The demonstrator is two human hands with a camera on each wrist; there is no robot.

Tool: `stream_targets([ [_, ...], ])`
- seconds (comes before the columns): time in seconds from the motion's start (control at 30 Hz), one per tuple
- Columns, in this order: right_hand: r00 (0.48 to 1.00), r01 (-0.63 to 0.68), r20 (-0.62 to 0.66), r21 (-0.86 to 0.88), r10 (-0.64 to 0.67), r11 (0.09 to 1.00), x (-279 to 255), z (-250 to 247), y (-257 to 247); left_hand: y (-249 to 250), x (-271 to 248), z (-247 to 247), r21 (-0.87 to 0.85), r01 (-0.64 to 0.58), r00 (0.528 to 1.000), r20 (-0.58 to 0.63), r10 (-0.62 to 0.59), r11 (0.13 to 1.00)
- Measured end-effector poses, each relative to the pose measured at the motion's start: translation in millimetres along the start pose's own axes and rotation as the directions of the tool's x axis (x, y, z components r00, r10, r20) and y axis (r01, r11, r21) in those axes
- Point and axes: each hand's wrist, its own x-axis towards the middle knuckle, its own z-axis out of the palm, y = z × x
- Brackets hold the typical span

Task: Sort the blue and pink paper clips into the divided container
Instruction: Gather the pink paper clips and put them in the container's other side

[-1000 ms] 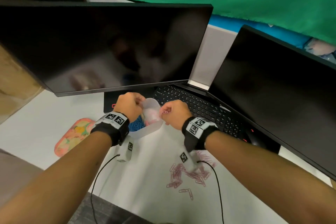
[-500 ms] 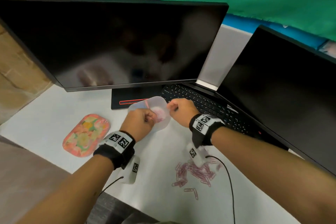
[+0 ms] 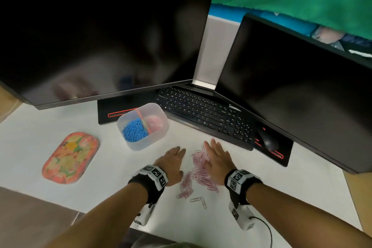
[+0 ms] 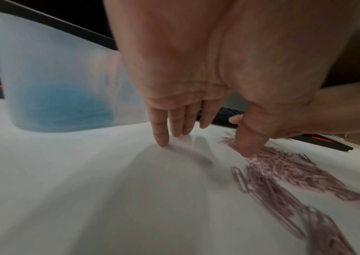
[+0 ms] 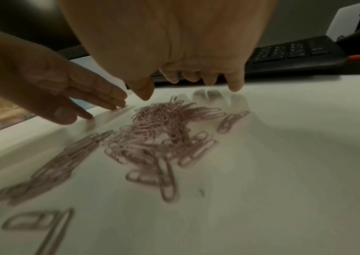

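While both hands sit low over the white surface, the head view shows the left hand and the right hand flanking a loose heap of pink paper clips, fingers stretched out and grasping nothing. Beyond them stands the divided container, translucent, resting on the surface well clear of either hand; blue paper clips fill its left compartment and a smaller pink bundle lies in the right one, with a thin divider between. A floral tray lies off to the left. A black keyboard and a mouse sit behind, under two dark monitors.

From the left wrist, the left hand's fingers point down, straight and close together, tips at or just above the surface, while the thumb reaches the edge of the pink heap. The container stands just left, blue showing through its wall.

From the right wrist, the right hand's fingers hang relaxed above the far edge of the pile, casting shadows, holding nothing. The left hand comes in from the left, fingertips touching the surface beside the clips. Stray clips trail toward the camera.
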Motion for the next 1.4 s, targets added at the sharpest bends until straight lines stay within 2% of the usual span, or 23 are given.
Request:
stream_targets([
  [0.13,0.999,0.036,0.039,-0.035,-0.035,0.999,13,0,-4,7,-2,5,0.048,-0.028,1.000,0.008,0.028,0.998],
  [0.3,0.976,0.218,0.067,-0.192,-0.209,0.957,-5,18,0,2,-10,13,0.104,-0.109,0.994,-0.022,0.112,0.989],
  [0.43,0.933,0.350,0.131,-0.114,-0.335,0.930,-36,24,12,-3,-13,19,0.183,-0.180,0.980,-0.051,0.192,0.966],
  [0.5,0.949,0.307,0.067,0.007,-0.307,0.952,-43,19,20,-3,-12,20,0.175,-0.191,0.977,-0.061,0.204,0.966],
  [0.6,0.993,0.073,-0.098,0.131,-0.061,0.989,-47,7,37,-3,-12,24,0.190,-0.180,0.974,-0.103,0.202,0.965],
  [0.67,0.990,-0.074,-0.111,0.130,0.088,0.989,-50,3,46,-2,-11,29,0.219,-0.154,0.974,-0.133,0.186,0.963],
  [0.73,0.990,-0.120,-0.061,0.107,0.127,0.987,-54,7,47,1,-8,34,0.240,-0.131,0.980,-0.115,0.163,0.962],
  [0.9,1.000,-0.010,-0.015,0.153,0.013,0.988,-59,29,26,22,3,41,0.239,-0.155,0.982,-0.068,0.176,0.959],
  [1.03,0.990,0.142,-0.031,0.239,-0.138,0.961,-52,32,19,36,8,41,0.213,-0.204,0.971,-0.082,0.226,0.956],
  [1.1,0.987,0.158,-0.073,0.216,-0.145,0.963,-52,24,22,39,9,39,0.207,-0.197,0.972,-0.086,0.218,0.958],
  [1.23,0.991,0.108,-0.083,0.037,-0.104,0.994,-52,17,28,40,13,32,0.228,-0.174,0.978,-0.075,0.196,0.958],
  [1.4,0.989,0.114,-0.101,0.050,-0.108,0.992,-43,18,13,44,14,31,0.329,-0.162,0.980,-0.058,0.191,0.930],
])
